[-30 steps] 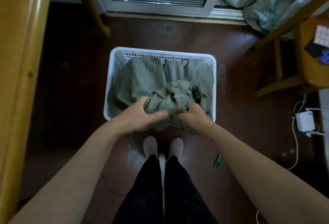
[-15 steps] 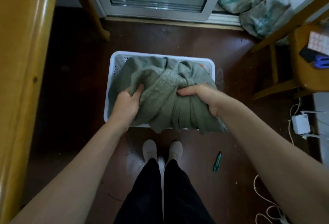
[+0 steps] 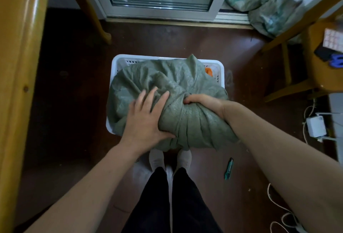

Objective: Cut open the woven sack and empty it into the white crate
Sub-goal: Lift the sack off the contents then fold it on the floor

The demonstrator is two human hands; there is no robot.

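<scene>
A grey-green woven sack (image 3: 167, 84) lies bunched over the white crate (image 3: 118, 60) on the floor ahead of my feet and hides most of the crate's inside. My right hand (image 3: 206, 104) is closed on a twisted fold of the sack near its middle. My left hand (image 3: 146, 117) rests flat on the sack's near left side with fingers spread, gripping nothing. Something orange (image 3: 208, 70) shows in the crate's far right corner.
A green utility knife (image 3: 228, 168) lies on the brown floor right of my feet. More sacks (image 3: 267, 8) sit at the back right by a glass door. A wooden chair (image 3: 315, 62) stands right, wooden furniture left, and white cables (image 3: 278, 208) trail bottom right.
Both hands lifted the bunched sack higher over the crate. My left hand then let go and now lies open on it, while my right hand keeps its hold.
</scene>
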